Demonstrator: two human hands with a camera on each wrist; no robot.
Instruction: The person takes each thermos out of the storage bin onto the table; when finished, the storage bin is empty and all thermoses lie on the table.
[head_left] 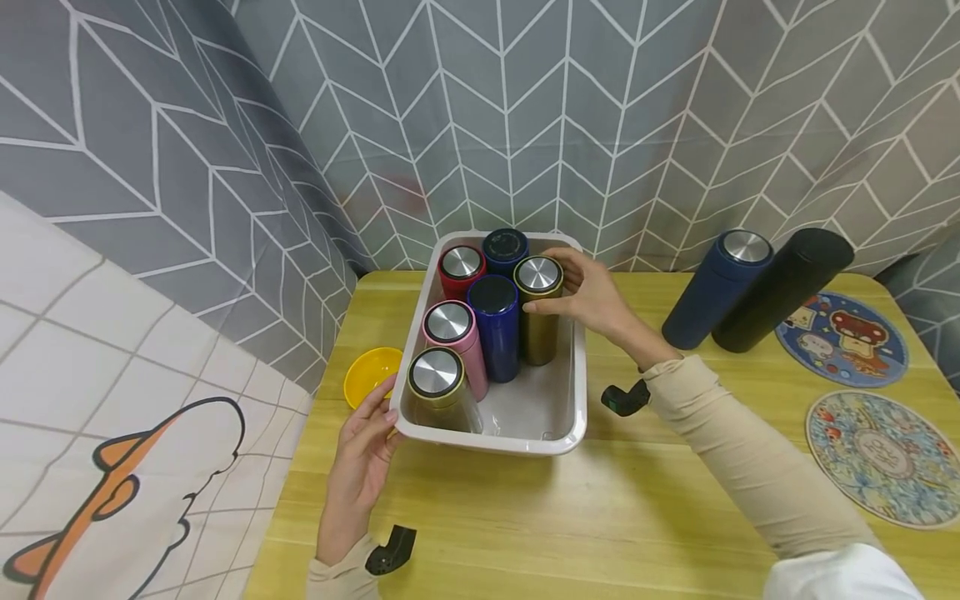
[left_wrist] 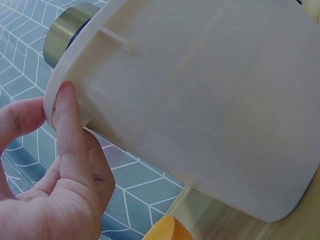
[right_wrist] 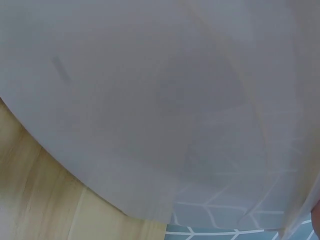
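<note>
A white plastic bin (head_left: 531, 446) stands on the table holding several thermos bottles upright. My left hand (head_left: 365, 450) pinches the rim at its near left corner; the left wrist view shows thumb and fingers (left_wrist: 70, 135) on either side of the rim. At the bin's right side, my right hand (head_left: 592, 296) grips a gold thermos (head_left: 542, 321) near its silver-topped lid. Beside it are a blue thermos (head_left: 498, 333), a dark blue one (head_left: 505, 246), a red one (head_left: 459, 275), a pink one (head_left: 453, 329) and a pale gold-rimmed one (head_left: 442, 392). The right wrist view shows mostly the bin's outer wall (right_wrist: 125, 110).
Right of the bin, a navy thermos (head_left: 712, 292) and a black thermos (head_left: 780, 292) stand side by side. Two round patterned mats (head_left: 847, 337) lie at the table's right end. A yellow bowl (head_left: 367, 375) sits left of the bin. A patterned curtain (head_left: 525, 125) hangs behind.
</note>
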